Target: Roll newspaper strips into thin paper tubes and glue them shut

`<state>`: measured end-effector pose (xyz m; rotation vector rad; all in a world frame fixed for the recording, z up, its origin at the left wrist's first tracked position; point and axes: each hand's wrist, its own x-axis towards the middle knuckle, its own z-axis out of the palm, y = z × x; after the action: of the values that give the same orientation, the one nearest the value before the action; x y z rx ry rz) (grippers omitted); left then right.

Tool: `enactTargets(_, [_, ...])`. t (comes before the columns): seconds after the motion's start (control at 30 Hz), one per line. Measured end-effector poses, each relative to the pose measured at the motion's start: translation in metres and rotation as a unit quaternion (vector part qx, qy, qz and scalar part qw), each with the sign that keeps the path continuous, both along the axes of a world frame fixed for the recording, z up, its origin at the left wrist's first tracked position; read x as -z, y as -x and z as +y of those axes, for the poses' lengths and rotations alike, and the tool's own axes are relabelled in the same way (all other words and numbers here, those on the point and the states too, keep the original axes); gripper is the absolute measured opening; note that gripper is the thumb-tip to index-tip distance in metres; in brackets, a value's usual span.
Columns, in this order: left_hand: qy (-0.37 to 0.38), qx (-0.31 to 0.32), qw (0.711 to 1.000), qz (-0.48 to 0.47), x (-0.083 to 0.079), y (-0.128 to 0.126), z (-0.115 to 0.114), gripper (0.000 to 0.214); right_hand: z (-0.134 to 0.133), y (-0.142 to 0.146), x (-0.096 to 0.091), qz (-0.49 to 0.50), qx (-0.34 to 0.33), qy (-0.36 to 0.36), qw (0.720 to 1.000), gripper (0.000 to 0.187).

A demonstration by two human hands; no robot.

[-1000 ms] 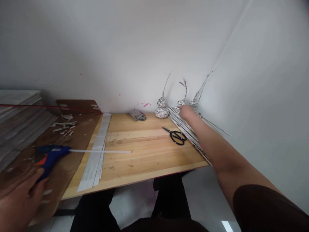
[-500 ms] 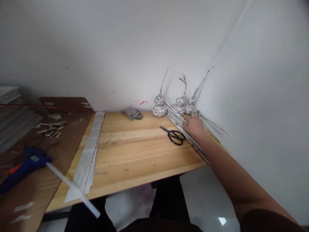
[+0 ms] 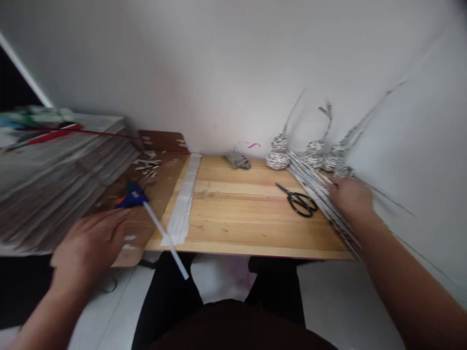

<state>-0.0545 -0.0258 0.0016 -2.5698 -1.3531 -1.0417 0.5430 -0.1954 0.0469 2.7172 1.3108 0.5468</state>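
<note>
My left hand, slightly blurred, has its fingers stretched out beside a blue glue gun, at the handle end. Whether the fingertips touch the handle cannot be made out. A long white glue stick sticks out of the gun, past the table's front edge. On the right, my right hand is closed over a bundle of thin rolled newspaper sticks, its fingertips pinching at the upper ones. Black-handled scissors lie just left of the bundle. Three gourd-shaped woven paper pieces stand behind it against the wall.
Flat newspaper strips lie across the wooden table. A grey cloth is by the wall. Paper scraps lie on a brown board. A tall stack of paper rises at far left, a red-handled tool on top.
The view has swung left. My left hand has come into view beside the glue gun. My right hand remains at the paper stick bundle.
</note>
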Motion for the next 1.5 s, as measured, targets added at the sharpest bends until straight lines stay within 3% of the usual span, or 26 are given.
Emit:
enactTargets(0.07, [-0.028,0.005,1.0,0.009,-0.004,-0.025,-0.001,0.019,0.005,0.003,0.0,-0.008,0.004,0.001,1.0,0.035])
enactTargets(0.13, [-0.012,0.047,0.999,0.004,-0.007,-0.047,-0.004,0.018,0.014,0.014,0.002,-0.037,-0.026,-0.045,0.998,0.036])
enactTargets(0.2, [0.004,0.079,0.997,0.011,-0.011,-0.062,-0.009,0.018,0.028,0.034,0.007,-0.04,-0.1,-0.086,0.99,0.032])
enactTargets(0.27, [0.048,0.112,0.992,0.035,-0.015,-0.072,-0.012,0.02,0.046,0.062,0.014,0.031,-0.206,-0.106,0.972,0.025])
enactTargets(0.4, [0.145,0.123,0.976,0.102,-0.017,-0.082,-0.014,0.04,0.081,0.14,0.024,0.175,-0.412,-0.094,0.889,0.021])
enactTargets(0.57, [0.197,0.135,0.962,0.136,-0.014,-0.081,-0.015,0.045,0.113,0.244,0.031,0.29,-0.571,-0.068,0.765,0.018])
enactTargets(0.67, [0.202,0.158,0.955,0.151,-0.015,-0.078,-0.017,0.048,0.127,0.281,0.041,0.309,-0.663,-0.042,0.68,0.019])
enactTargets(0.77, [0.198,0.151,0.957,0.15,-0.015,-0.076,-0.02,0.044,0.135,0.29,0.053,0.31,-0.679,-0.047,0.664,0.02])
enactTargets(0.97, [0.2,0.096,0.972,0.073,-0.007,-0.079,-0.014,0.031,0.134,0.277,0.058,0.333,-0.664,-0.068,0.666,0.021])
enactTargets(1.1, [0.227,0.058,0.972,0.01,-0.013,-0.079,-0.005,0.028,0.134,0.277,0.056,0.335,-0.664,-0.059,0.666,0.022])
enactTargets(1.23, [0.191,0.005,0.98,-0.063,-0.02,-0.084,-0.003,0.029,0.134,0.278,0.057,0.327,-0.661,-0.046,0.674,0.024])
enactTargets(1.33, [0.213,0.008,0.968,-0.133,-0.023,-0.096,-0.006,0.031,0.134,0.277,0.059,0.334,-0.652,-0.036,0.68,0.025])
enactTargets(1.4, [0.264,0.027,0.947,-0.18,-0.024,-0.107,-0.009,0.034,0.136,0.276,0.059,0.372,-0.644,-0.049,0.667,0.026])
enactTargets(1.5, [0.31,0.057,0.921,-0.228,-0.026,-0.12,-0.016,0.033,0.142,0.268,0.059,0.527,-0.588,-0.084,0.607,0.024])
